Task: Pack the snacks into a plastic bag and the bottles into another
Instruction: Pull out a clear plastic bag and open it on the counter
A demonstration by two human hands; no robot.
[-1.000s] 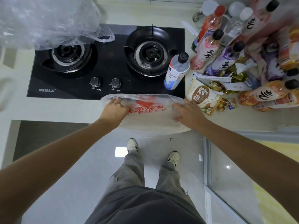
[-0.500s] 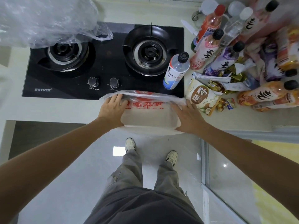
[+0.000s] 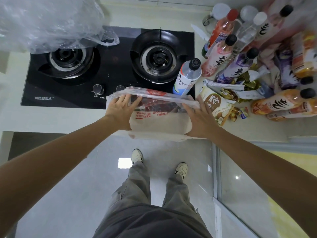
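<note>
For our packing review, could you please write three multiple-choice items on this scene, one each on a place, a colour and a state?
1. Where does the blue-and-white labelled bottle stand?
A. On the hob's right front corner
B. On the floor
C. Inside the bag

2. What colour is the print on the plastic bag being handled?
A. Green
B. Red
C. Blue

3. How is that bag's mouth?
A. Knotted shut
B. Lying flat and closed
C. Spread apart between both hands

Answers: 1 A, since it stands upright on the black hob beside the right burner. 2 B, red characters show on its side. 3 C, the left hand and right hand stretch its rim apart.
</note>
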